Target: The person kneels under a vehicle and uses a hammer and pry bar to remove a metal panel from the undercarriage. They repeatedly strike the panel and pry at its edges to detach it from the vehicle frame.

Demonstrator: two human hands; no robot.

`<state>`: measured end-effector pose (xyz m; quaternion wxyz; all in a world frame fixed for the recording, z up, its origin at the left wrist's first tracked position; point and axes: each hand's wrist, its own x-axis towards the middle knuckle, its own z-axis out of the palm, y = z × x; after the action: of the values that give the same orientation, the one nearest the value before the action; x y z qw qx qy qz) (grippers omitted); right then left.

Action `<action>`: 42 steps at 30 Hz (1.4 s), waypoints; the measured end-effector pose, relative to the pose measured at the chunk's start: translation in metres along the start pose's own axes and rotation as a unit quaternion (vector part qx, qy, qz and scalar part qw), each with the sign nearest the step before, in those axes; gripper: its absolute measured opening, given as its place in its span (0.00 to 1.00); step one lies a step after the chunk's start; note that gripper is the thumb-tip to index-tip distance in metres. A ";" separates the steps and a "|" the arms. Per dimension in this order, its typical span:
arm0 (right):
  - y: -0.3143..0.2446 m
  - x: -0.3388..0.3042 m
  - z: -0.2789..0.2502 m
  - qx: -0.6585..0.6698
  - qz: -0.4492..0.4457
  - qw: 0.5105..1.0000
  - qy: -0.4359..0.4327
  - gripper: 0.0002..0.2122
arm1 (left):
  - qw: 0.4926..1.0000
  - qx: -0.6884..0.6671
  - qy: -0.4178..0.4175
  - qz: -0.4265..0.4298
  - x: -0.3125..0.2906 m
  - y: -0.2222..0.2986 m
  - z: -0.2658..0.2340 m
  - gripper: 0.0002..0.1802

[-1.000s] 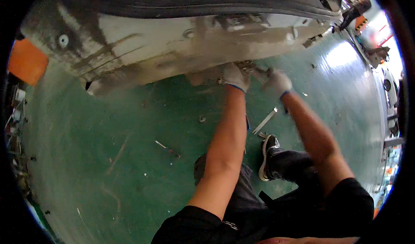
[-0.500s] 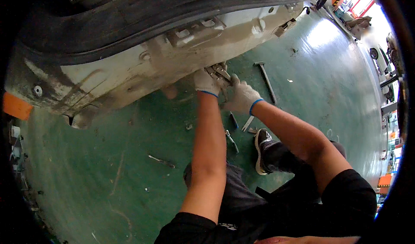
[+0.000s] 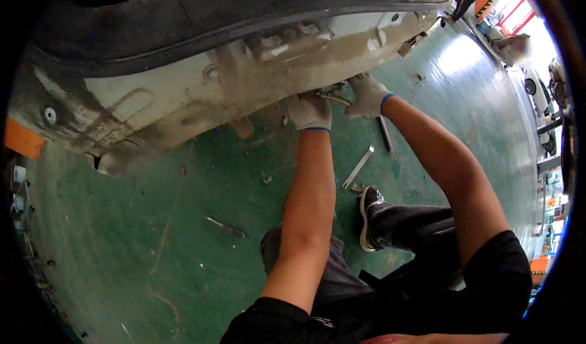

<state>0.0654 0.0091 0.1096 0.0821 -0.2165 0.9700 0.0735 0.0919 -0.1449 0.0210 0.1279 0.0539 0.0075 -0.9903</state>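
Observation:
A large, dirty vehicle body shell [image 3: 183, 100], pale with a black seal along its upper side, spans the top of the view. At its lower edge my left hand [image 3: 310, 111], in a pale glove with a blue cuff, is closed around a metal hand tool [image 3: 334, 98] that looks like locking pliers. My right hand [image 3: 367, 97], gloved the same way, is at the tool's right end with its fingers curled. A curved, light handle shows between the hands. The tool's other end and my left fingertips are hidden by the glove and the shell's edge.
On the green floor [image 3: 152, 222] lie a flat metal bar [image 3: 358, 168], a long tool shaft [image 3: 386, 134] below my right hand, and a slim tool [image 3: 226, 227] at the left. My shoe [image 3: 370, 213] is beside the bar. An orange block [image 3: 23, 139] stands at far left.
My right hand has moved right and up, away from my left hand. My left hand has shifted slightly right, and the tool's curved handle now shows between them.

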 end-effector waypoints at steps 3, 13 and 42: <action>0.017 0.016 0.020 -0.018 -0.053 0.997 0.044 0.48 | 0.999 -0.024 0.028 0.021 -0.001 -0.007 0.000 0.28; 0.001 0.022 0.023 0.012 -0.032 0.997 0.065 0.40 | 0.994 -0.107 0.001 0.019 0.009 -0.004 -0.020 0.26; 0.042 0.020 0.033 0.079 -0.067 0.985 0.137 0.27 | 0.998 -0.018 0.056 -0.027 0.006 -0.004 -0.014 0.24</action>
<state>0.0336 0.0443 0.0782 -0.0302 -0.2814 0.9583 -0.0390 0.0863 -0.1418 0.0064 0.1018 0.1064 0.0337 -0.9885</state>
